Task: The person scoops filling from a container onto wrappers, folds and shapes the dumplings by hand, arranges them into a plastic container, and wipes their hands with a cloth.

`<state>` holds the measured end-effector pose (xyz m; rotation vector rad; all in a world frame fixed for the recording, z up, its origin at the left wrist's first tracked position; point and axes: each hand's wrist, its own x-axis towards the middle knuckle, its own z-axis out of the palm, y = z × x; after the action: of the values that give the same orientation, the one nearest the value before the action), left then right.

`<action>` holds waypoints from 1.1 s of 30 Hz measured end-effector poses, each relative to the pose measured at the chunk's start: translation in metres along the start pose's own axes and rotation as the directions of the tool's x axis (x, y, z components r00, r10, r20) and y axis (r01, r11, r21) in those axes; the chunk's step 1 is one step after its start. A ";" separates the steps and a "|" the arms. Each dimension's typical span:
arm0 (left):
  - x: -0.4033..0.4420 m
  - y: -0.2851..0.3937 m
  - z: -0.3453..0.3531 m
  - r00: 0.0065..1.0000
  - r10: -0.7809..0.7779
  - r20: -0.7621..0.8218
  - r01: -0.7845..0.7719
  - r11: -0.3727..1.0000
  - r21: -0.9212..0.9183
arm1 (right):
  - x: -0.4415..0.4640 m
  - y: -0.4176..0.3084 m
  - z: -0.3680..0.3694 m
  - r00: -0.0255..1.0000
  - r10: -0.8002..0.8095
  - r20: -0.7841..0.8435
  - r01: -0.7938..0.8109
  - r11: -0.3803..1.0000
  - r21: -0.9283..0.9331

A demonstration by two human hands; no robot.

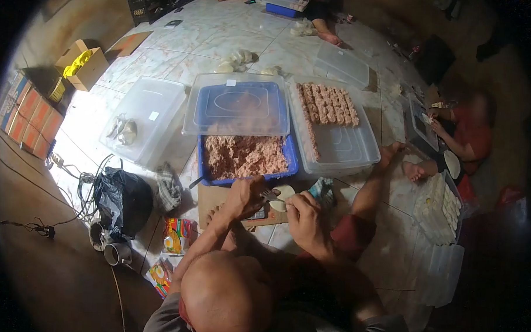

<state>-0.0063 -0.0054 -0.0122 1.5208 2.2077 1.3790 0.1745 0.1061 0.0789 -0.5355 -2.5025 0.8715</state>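
My left hand (247,196) is closed around what looks like a fork (270,195), its metal end pointing right. Pale round wrappers (285,193) sit between my hands, one held by its edge in my closed right hand (308,219). The fork end touches or nearly touches the wrapper; I cannot tell which. Just beyond, a blue tub (293,157) holds minced pinkish filling (242,156), partly covered by a clear lid (237,129). To its right, a clear tray (348,148) carries rows of shaped dumplings or filling portions (329,104). Cardboard (209,199) lies beneath my hands.
A clear lid (144,112) with a small bag on it lies left. A black bag (121,199), cables, a mug (117,254), noodle packets (177,236) and a cloth (169,189) are nearby. A co-worker (474,129) sits right, beside a filled container (439,207); another sits at the back.
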 end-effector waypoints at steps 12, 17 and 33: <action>-0.008 -0.001 -0.005 0.953 -0.202 0.227 0.301 0.733 -0.610 | 0.106 0.047 0.030 0.957 -0.005 0.291 0.087 0.960 -0.267; -0.024 -0.003 -0.004 0.938 -0.270 0.216 0.346 0.727 -0.593 | 0.063 0.000 0.035 0.945 0.014 0.326 -0.029 0.999 0.043; -0.026 0.031 0.015 0.763 -0.246 0.598 0.590 0.643 -0.488 | 0.159 0.171 -0.062 0.744 0.429 0.512 -0.234 0.885 -0.402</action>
<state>0.0360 -0.0144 -0.0076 0.8502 1.3986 1.2290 0.1107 0.3372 0.0541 -0.9795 -3.2208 0.8677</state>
